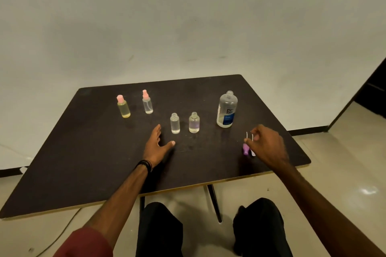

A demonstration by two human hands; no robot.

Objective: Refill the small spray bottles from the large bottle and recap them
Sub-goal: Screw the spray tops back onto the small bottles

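A dark tabletop stands before a pale wall. The uncapped large bottle stands toward its right edge, with 2 open small bottles mid-table and 2 pink-capped ones near the far-left corner. The left hand lies flat, fingers spread. The right hand pinches a purple spray cap.

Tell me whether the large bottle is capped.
Uncapped: the large bottle stands upright with its threaded neck bare and no cap on it.
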